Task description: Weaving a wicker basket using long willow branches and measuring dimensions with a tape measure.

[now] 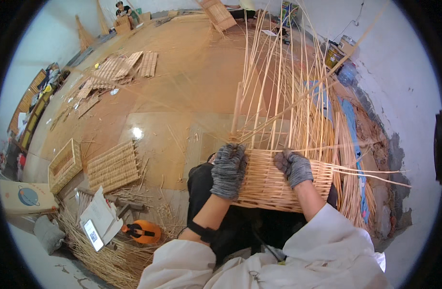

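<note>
A half-woven wicker panel (274, 185) lies across my lap, with long upright willow rods (264, 91) standing out of its far edge. My left hand (229, 169), in a grey knit glove, is closed around the panel's left edge, beside a thicker upright stick (237, 111). On the far edge, toward the right, my right hand (294, 167) has its gloved fingers curled against the weave at the foot of a rod. What its fingertips grip is hidden. Some thin rods cross above the hands, smeared by motion. Loose strand ends (375, 174) stick out past the panel's right side.
Bundled rods (348, 168) lie to the right by the wall. At left are a rectangular wicker frame (67, 164), a finished woven panel (112, 165), a phone (93, 235) and an orange tool (143, 231). More panels (110, 72) lie farther off. Another person (124, 13) sits at the far left.
</note>
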Available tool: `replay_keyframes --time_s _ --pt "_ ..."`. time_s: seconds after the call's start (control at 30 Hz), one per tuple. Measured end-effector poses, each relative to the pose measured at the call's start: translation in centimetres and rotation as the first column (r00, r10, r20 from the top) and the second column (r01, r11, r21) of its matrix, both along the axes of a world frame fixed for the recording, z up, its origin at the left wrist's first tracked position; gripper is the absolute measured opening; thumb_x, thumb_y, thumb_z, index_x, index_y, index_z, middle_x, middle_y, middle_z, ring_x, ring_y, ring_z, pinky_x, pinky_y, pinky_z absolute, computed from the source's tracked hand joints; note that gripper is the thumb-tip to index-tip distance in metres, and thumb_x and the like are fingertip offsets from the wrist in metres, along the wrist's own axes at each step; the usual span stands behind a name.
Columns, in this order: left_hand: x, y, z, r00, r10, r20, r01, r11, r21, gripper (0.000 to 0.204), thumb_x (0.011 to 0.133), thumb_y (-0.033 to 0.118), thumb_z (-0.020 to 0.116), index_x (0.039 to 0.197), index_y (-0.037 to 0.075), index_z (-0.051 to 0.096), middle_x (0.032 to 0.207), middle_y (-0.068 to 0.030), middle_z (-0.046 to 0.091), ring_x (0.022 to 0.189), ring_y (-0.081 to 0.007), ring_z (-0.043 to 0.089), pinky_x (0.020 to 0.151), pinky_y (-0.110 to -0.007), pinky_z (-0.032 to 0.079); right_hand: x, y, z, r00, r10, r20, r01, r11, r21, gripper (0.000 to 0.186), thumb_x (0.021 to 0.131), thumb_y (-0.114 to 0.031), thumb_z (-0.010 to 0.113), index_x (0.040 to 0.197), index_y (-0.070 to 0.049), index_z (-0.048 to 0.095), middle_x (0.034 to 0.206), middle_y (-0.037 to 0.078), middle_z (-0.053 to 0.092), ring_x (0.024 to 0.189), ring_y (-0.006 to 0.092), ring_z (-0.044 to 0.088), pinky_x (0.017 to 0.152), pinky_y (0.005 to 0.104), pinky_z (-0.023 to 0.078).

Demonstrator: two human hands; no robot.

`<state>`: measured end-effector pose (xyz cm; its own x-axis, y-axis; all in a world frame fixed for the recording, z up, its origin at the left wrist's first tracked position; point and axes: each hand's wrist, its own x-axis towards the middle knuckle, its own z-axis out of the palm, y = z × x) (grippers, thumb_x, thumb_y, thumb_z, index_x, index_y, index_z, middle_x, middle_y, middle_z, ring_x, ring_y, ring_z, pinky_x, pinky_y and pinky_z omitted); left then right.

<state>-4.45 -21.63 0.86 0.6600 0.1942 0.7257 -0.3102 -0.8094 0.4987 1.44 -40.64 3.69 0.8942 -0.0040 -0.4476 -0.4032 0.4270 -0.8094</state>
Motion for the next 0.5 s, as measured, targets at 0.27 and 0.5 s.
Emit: replay_keyframes --time_s 0.27,0.5 --pt "1.8 -4.6 1.6 0.96 0.142 -0.241 -0.095 0.976 0.197 0.044 0.067 0.035 0.069 0.098 0.006 0.06 0.1 -0.0155 0.048 0.091 -0.0306 0.045 0.077 -0.04 0.039 17.2 5.5 -0.6 0.632 0.661 0.406 0.32 0.255 -0.913 0.021 0.079 -0.01 0.056 0.096 0.0 0.05 0.074 0.006 0.055 0.064 0.0161 0.052 0.061 0.0295 0.046" --pt "-0.9 -2.2 0.3 0.985 0.156 -0.072 -0.138 0.967 0.212 0.042 0.068 0.034 0.068 0.105 0.016 0.058 0.106 -0.0157 0.046 0.098 -0.031 0.042 0.089 -0.044 0.031 1.2 -4.0 -0.4 0.944 -0.028 0.33 0.011 0.999 0.051 0.012 0.083 -0.008 0.051 0.094 -0.004 0.049 0.072 0.007 0.053 0.063 0.0194 0.055 0.06 0.033 0.051"
